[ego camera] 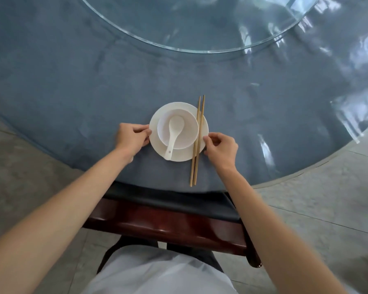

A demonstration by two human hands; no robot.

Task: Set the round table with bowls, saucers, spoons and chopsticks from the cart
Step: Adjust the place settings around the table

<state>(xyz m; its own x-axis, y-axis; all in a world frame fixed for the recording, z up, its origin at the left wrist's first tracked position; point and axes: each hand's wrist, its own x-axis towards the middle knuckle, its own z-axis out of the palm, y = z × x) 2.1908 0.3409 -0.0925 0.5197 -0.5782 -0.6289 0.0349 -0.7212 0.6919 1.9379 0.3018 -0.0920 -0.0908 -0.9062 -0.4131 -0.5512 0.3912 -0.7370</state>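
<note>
**Both hands at the saucer's rim**

Now, from where I stand, the person leans over a dark wooden chair (168, 225) tucked against the round bench (72, 81), which wears a blue cloth under clear plastic. Starting at the left, the left hand (131, 139) has its fingers curled, thumb and fingertips pinching the left edge of the white saucer (179, 157). On that saucer sits a white bowl (187, 132), a little toward its far side, and in the bowl lies a white spoon (173, 135), scoop up inside, handle hanging out over the near rim onto the saucer. Just right of the bowl, a pair of wooden chopsticks (197, 143) lies side by side across the saucer's right part, the near ends reaching down onto the cloth close to the bench edge. Further right, the right hand (220, 148) pinches the saucer's right edge, fingers curled, just beside the chopsticks. Beyond the setting, a glass turntable (200, 28) covers the middle of the bench.
</note>
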